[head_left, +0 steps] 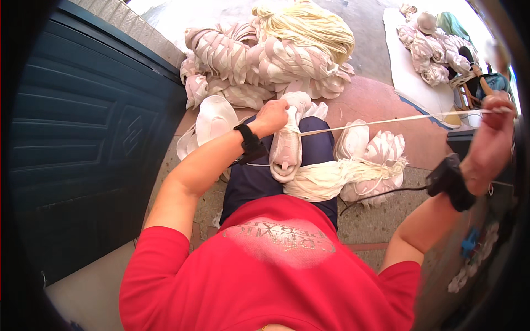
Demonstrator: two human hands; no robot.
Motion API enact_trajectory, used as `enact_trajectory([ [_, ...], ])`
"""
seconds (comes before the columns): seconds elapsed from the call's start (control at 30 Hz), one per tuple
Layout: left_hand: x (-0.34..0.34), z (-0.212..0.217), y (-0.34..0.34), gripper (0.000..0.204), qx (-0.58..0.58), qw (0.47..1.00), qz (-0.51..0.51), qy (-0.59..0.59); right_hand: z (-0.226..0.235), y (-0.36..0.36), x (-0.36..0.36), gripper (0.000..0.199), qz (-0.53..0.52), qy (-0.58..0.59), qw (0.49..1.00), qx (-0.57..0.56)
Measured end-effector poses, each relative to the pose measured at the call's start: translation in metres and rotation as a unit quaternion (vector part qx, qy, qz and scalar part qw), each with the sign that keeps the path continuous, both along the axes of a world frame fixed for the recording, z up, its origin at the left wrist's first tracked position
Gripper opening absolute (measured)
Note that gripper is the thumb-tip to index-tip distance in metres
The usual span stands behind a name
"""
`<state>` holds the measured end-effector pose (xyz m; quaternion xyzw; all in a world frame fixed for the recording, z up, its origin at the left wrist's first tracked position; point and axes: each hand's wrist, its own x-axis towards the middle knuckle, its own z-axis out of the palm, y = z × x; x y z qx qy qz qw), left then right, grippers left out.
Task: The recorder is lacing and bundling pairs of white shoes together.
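Note:
A pale pink shoe upper lies lengthwise across my lap, its rounded heel end nearest me. My left hand is closed on its far part, fingers pinching the edge. From the upper's side a cream shoelace runs taut to the far right. There my right hand, raised and slightly blurred, is closed around the lace's other end. A bundle of loose cream laces rests over my right thigh, beside the upper.
Large stacks of pink uppers, topped by a yellowish lace hank, stand ahead. More uppers lie left and right of my knees. A dark blue door borders the left. Another person sits far right near piled uppers.

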<state>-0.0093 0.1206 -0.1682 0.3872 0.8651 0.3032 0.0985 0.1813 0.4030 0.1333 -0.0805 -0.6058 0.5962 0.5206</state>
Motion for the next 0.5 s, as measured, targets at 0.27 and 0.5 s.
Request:
enact_trajectory([
  [0.27, 0.029, 0.023, -0.039, 0.03, -0.065, 0.96, 0.022, -0.273, -0.236, -0.152, -0.053, 0.019, 0.375, -0.505, 0.768, -0.121],
  [0.5, 0.027, 0.022, -0.04, 0.034, -0.029, 0.955, 0.076, -0.285, -0.298, -0.208, -0.061, 0.018, 0.179, -0.545, 0.775, 0.266],
])
